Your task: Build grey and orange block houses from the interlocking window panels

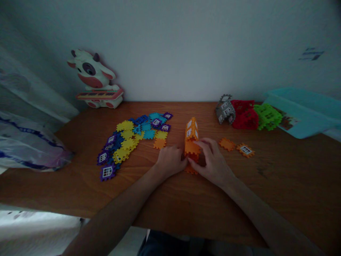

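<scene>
An orange toy house (pixel 192 134) of interlocking notched tiles stands on the wooden table, with white windows on its upper panels. My left hand (pixel 172 160) is curled against its lower left side, fingers bent and mostly hidden from view. From the right, my right hand (pixel 213 161) grips the house between thumb and fingers, the thumb low near the front tile and the index finger higher up. A flat orange tile juts out at the base toward me. To the right lie a plain orange tile (pixel 227 144) and an orange window tile (pixel 245 150).
Loose yellow tiles (pixel 125 126), blue and purple ones spread at left. Grey (pixel 225 110), red (pixel 244 114) and green (pixel 268 116) tile structures stand at back right beside a turquoise bin (pixel 303 106). A cow toy piano (pixel 97 81) and a plastic bag (pixel 32 145) sit left.
</scene>
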Available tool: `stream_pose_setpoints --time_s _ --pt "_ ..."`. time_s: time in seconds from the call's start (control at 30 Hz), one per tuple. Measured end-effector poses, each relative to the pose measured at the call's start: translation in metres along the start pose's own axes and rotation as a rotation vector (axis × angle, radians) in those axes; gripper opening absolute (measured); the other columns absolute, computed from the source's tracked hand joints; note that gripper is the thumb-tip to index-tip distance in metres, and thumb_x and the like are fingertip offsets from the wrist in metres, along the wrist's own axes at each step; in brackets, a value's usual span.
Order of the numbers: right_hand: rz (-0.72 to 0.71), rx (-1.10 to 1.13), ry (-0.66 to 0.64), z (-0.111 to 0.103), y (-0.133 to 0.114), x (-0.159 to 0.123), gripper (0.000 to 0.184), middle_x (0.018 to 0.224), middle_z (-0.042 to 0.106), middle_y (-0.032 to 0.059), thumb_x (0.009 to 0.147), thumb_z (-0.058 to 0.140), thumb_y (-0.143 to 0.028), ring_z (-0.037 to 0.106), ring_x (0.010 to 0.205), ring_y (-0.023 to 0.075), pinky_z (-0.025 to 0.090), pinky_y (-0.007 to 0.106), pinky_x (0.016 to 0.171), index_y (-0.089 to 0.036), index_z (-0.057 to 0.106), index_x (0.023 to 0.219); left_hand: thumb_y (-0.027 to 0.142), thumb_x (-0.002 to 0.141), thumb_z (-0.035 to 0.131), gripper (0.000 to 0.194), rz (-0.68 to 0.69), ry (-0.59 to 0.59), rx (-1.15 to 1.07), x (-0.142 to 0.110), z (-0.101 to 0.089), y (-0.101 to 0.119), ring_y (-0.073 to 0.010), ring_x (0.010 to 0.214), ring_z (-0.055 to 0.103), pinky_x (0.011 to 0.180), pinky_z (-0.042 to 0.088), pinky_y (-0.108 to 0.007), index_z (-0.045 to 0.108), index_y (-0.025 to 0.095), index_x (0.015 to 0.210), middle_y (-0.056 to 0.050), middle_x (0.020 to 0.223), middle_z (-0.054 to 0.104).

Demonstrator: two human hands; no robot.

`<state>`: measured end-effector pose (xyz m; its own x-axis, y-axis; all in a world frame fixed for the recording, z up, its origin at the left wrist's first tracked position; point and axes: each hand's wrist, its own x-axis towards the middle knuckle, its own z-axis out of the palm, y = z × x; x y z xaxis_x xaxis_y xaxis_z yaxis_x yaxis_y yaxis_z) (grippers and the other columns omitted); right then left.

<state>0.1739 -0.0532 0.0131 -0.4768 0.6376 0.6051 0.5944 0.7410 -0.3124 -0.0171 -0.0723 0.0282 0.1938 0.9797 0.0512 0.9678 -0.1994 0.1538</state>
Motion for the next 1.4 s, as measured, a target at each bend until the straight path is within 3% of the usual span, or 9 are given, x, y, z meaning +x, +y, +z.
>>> stream_pose_setpoints --time_s 0.1,0.2,0.27,0.37,0.53,0.83,1.1,1.4 --pt "0.215 0.089 0.032 0.002 0.003 -0.004 0.054 0.115 0.059 0.0154 0.082 0.074 -0.043 0.064 0.105 0.0287 0.057 0.045 0.087 -0.017 0.046 0.120 0.051 0.088 0.060 0.035 0.072 0.185 -0.021 -0.004 0.001 -0.009 -0.0274 0.085 0.069 0.070 0.055 -0.037 0.067 0.017 0.087 -0.011 0.093 0.069" --pt "0.448 0.103 -0.139 0.000 0.003 -0.001 0.045 0.095 0.068 0.0081 0.084 0.070 -0.043 0.069 0.078 0.0224 0.056 0.034 0.068 -0.018 0.048 0.113 0.040 0.090 0.061 0.026 0.293 0.435 -0.071 -0.003 0.004 -0.015 -0.0279 0.102 0.065 0.088 0.056 -0.042 0.065 0.015 0.096 -0.014 0.106 0.069" --pt "0.479 0.003 -0.278 -0.003 0.000 0.004 0.032 0.089 0.071 0.0074 0.087 0.064 -0.038 0.071 0.076 0.0227 0.053 0.032 0.066 -0.017 0.053 0.109 0.029 0.094 0.057 0.026 0.462 0.508 -0.099 0.001 0.006 -0.015 -0.0265 0.118 0.062 0.102 0.053 -0.043 0.063 0.015 0.115 -0.015 0.124 0.067" --pt "0.406 -0.230 -0.428 -0.008 -0.006 0.012 0.021 0.091 0.075 0.0121 0.093 0.053 -0.034 0.073 0.085 0.0277 0.051 0.033 0.070 -0.016 0.062 0.098 0.019 0.097 0.050 0.043 0.613 0.501 -0.072 0.006 0.010 -0.012 -0.0244 0.136 0.053 0.113 0.048 -0.043 0.051 0.016 0.141 -0.013 0.146 0.058" --pt "0.408 -0.396 -0.501 -0.008 -0.015 0.020 0.036 0.092 0.078 0.0167 0.100 0.040 -0.033 0.076 0.081 0.0303 0.051 0.034 0.065 -0.014 0.071 0.097 0.012 0.098 0.049 0.042 0.676 0.542 0.007 0.009 0.016 -0.014 -0.0241 0.134 0.057 0.113 0.052 -0.041 0.054 0.012 0.140 -0.012 0.142 0.063" --pt "0.438 -0.366 -0.500 -0.007 -0.018 0.024 0.039 0.089 0.079 0.0202 0.099 0.043 -0.032 0.077 0.083 0.0318 0.055 0.036 0.069 -0.012 0.077 0.095 0.010 0.097 0.053 0.044 0.696 0.592 0.055 0.010 0.016 -0.016 -0.0243 0.121 0.066 0.103 0.059 -0.041 0.055 0.014 0.141 -0.013 0.133 0.069" --pt "0.431 -0.306 -0.505 -0.006 -0.015 0.023 0.041 0.092 0.078 0.0217 0.100 0.042 -0.033 0.077 0.086 0.0346 0.056 0.040 0.071 -0.011 0.077 0.098 0.014 0.098 0.052 0.045 0.657 0.540 0.061 0.009 0.015 -0.013 -0.0258 0.117 0.066 0.100 0.059 -0.044 0.054 0.019 0.143 -0.012 0.134 0.068" --pt "0.469 -0.295 -0.491 -0.003 -0.013 0.023 0.030 0.091 0.078 0.0189 0.099 0.041 -0.027 0.077 0.084 0.0342 0.057 0.040 0.068 -0.011 0.062 0.112 0.017 0.099 0.053 0.038 0.622 0.521 0.123 0.009 0.013 -0.004 -0.0273 0.111 0.065 0.096 0.059 -0.045 0.059 0.015 0.136 -0.014 0.133 0.067"
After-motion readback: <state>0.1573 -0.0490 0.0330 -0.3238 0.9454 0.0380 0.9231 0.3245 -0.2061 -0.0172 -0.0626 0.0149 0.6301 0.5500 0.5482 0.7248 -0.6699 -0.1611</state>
